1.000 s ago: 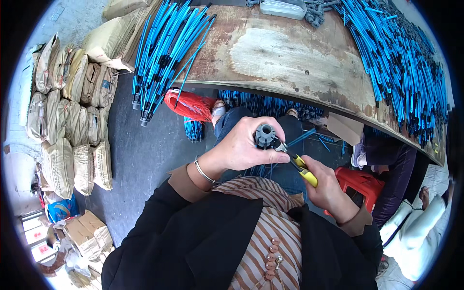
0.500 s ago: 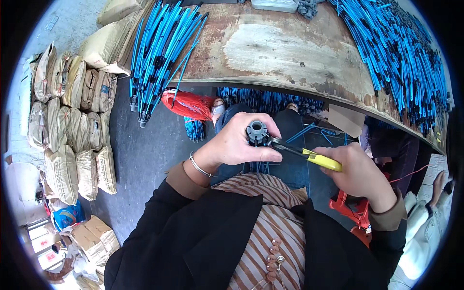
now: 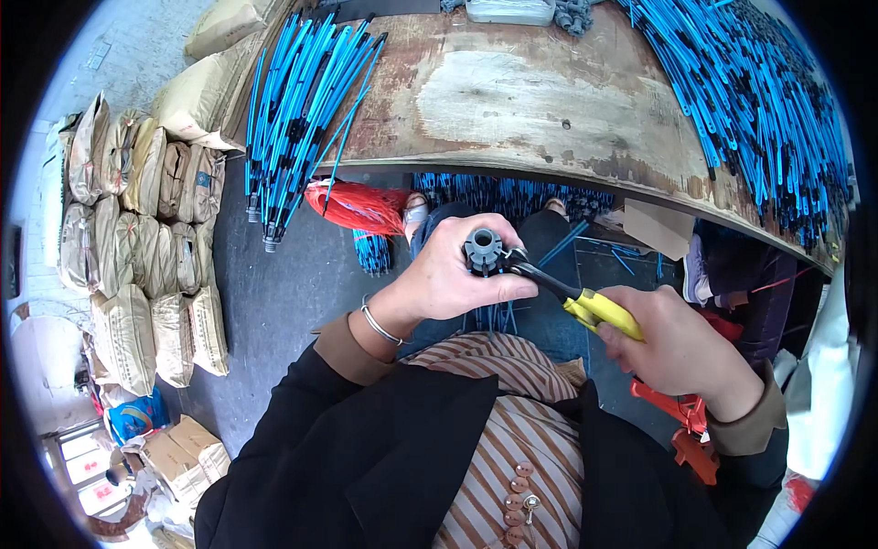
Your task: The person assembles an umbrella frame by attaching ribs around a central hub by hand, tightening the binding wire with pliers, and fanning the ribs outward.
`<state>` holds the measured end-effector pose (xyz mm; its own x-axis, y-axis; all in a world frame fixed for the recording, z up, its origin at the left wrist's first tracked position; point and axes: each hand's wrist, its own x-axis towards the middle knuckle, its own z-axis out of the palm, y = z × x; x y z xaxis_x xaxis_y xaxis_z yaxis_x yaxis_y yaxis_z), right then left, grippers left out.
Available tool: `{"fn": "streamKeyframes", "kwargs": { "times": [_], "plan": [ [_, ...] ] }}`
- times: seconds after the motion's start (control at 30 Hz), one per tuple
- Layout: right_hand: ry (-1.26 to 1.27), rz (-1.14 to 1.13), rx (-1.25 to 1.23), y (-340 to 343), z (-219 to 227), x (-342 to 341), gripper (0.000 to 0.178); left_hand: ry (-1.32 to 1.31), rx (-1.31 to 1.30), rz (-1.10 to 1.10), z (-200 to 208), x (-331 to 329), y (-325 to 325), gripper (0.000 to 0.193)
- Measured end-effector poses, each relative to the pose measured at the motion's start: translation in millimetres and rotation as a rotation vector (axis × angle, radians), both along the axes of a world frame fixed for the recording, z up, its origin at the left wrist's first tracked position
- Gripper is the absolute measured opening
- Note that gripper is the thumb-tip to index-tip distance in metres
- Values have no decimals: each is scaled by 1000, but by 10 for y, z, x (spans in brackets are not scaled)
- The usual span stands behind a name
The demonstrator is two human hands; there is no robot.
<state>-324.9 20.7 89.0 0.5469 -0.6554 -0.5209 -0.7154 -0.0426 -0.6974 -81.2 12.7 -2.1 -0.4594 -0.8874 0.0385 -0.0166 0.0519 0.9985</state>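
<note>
At centre frame, the left hand wraps a grey ribbed hub; right of it, the right hand grips yellow-handled pliers, tips against the hub's side. If the tips slipped under force, they could nip the holding thumb.

The wood table is brown and scuffed, with a big pale patch in the middle. Long blue sticks lie on its left end and poke out past the edge. A much bigger heap of blue sticks covers the right end. At the back sit a clear plastic tub and small gray parts. Tan sacks stand on the dark floor.
</note>
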Motion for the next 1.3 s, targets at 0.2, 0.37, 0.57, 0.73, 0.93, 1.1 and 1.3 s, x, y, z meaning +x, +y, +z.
{"fn": "streamKeyframes", "kwargs": {
  "times": [0.2, 0.37, 0.57, 0.73, 0.93, 1.1, 1.3],
  "plan": [
    [144, -31, -301, 155, -193, 218, 28, -83, -49, 64, -100, 108, -138, 48],
    [124, -146, -796, -285, -393, 51, 39, 190, 127, 80, -191, 137, -195, 86],
    [495, -280, -1077, -1120, -583, -120, 45, 622, 153, 138, -362, 145, -160, 122],
    [477, -354, -975, -1120, -679, -27, 43, 587, 133, 96, -552, 200, -91, 106],
    [-87, -256, -595, -486, -88, -105, 35, 224, 76, 42, -178, 323, -243, 65],
    [-22, -59, -355, -271, 231, -23, 32, 88, 58, 54, 15, 199, -208, 41],
    [65, 50, -206, -288, 395, 61, 29, 58, 30, 64, 157, 79, -141, 28]
  ]
}}
